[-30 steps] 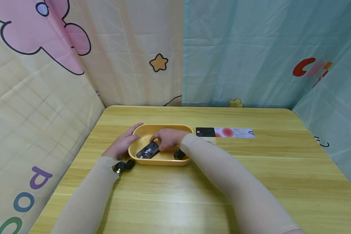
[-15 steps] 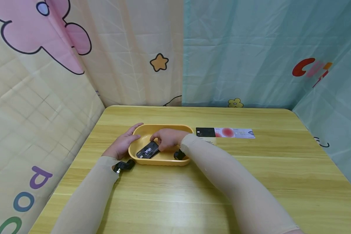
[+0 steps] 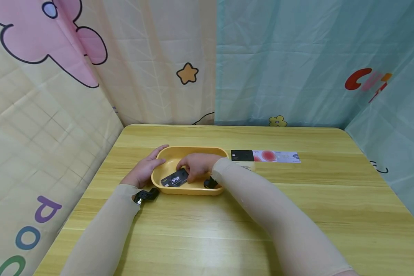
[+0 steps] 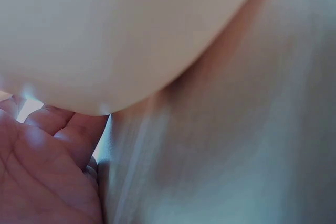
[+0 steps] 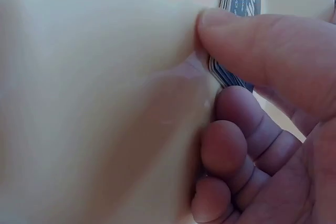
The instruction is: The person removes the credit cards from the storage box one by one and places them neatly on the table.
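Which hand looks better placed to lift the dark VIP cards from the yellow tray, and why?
Probably the right hand: it is inside the yellow tray, touching the dark VIP cards. The left hand is at the tray's left end, apart from the cards.

Glossy plastic basin [image 3: 189, 192], smooth cards [image 3: 174, 179], wood-grain tabletop [image 3: 193, 234], creased cloth curtains [image 3: 279, 57]
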Action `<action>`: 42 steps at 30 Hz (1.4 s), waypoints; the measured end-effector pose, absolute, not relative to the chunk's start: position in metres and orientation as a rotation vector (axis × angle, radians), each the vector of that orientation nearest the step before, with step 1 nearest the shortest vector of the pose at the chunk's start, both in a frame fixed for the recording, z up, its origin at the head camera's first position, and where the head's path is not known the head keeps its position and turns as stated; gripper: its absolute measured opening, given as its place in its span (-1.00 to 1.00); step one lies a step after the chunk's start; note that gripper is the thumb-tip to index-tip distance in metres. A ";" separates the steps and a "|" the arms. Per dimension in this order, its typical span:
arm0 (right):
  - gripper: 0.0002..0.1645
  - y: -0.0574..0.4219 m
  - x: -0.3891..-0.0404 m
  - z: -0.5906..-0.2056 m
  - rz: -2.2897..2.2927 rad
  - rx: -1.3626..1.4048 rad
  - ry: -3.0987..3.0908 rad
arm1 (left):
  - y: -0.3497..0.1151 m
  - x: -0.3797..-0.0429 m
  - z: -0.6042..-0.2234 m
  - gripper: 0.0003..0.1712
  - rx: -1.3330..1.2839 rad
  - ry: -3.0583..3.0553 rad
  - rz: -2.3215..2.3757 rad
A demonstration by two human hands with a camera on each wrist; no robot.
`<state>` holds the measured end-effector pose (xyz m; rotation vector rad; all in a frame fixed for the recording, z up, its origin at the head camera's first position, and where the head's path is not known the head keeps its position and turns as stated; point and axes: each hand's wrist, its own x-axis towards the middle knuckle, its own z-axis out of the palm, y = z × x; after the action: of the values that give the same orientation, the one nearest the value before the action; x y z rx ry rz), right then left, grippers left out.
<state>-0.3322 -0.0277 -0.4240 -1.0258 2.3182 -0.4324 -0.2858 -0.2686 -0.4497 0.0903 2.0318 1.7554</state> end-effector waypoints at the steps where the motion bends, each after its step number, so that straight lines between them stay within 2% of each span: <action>1: -0.27 -0.028 -0.332 -0.424 -0.427 -1.024 2.320 | -0.269 -0.286 -0.450 -0.31 0.087 2.032 1.755; 7: -0.33 -0.031 -0.333 -0.424 -0.404 -1.008 2.344 | -0.269 -0.287 -0.449 -0.32 0.071 2.038 1.751; 15: -0.27 -0.031 -0.332 -0.420 -0.448 -0.950 2.331 | -0.269 -0.288 -0.449 -0.30 0.080 2.045 1.748; 42: -0.32 -0.031 -0.323 -0.400 -0.359 -1.064 2.428 | -0.270 -0.287 -0.451 -0.31 0.077 2.071 1.725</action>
<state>-0.3232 -0.0314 -0.4002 -1.0639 2.4283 -0.3591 -0.2872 -0.2701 -0.4514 0.0768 2.0713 1.7251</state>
